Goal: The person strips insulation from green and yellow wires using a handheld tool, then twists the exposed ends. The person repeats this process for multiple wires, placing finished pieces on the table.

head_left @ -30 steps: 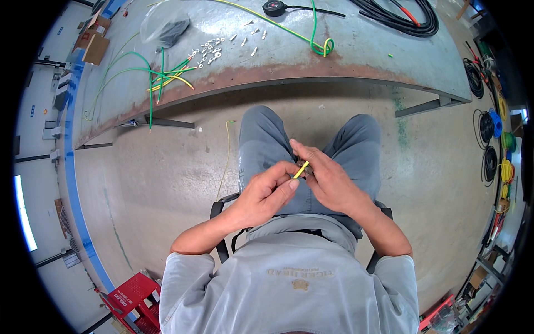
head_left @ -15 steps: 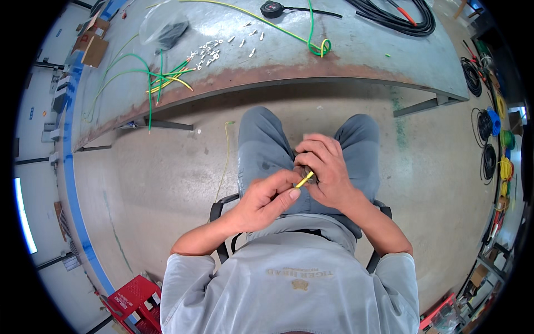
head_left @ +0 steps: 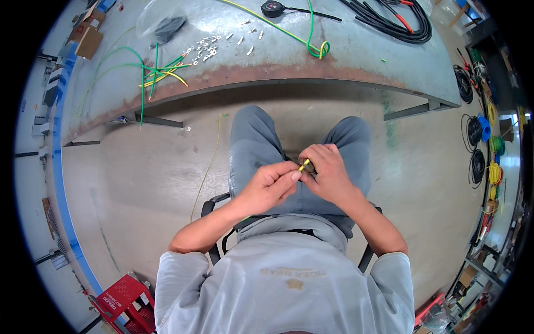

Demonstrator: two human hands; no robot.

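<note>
Yellow-green wire (head_left: 304, 165) sits pinched over the lap between left hand (head_left: 271, 185) and right hand (head_left: 328, 173), both closed around its short end. Risk: tip slips from the fingertips; right hand's other contents hidden, cannot tell.

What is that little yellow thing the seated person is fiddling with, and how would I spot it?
Find the grey trousers over the lap. There the left hand and right hand meet, pinching a short yellow-green wire end. Unlike the wires on the bench, it is hand-held.
</note>
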